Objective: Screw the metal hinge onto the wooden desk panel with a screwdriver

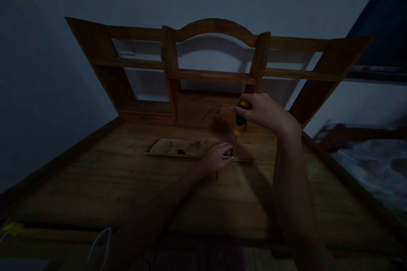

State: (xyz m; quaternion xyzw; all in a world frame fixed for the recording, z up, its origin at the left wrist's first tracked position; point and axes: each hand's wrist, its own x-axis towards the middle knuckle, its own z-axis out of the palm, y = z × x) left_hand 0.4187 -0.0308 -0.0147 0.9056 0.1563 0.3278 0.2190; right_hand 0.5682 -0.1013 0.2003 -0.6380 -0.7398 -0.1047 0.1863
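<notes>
My right hand (259,110) is closed around the handle of a yellow-and-black screwdriver (241,120). The tool stands nearly upright, its shaft pointing down beside the fingers of my left hand (218,156). Those fingers are curled on a small shiny metal piece (228,157) at the screwdriver's tip; its exact kind is too dark to make out. Under and beside my left hand lies a flat strip of wood or cardboard (174,147), with a dark stain or chip on it. A thin square piece (227,175) of similar colour lies just in front of the hand.
A wooden shelf unit (216,77) with an arched top rises at the back of the wooden desk (127,190). Small metal pieces (92,159) lie at left. A white cable (100,241) loops at the front edge. White fabric (365,163) is at right.
</notes>
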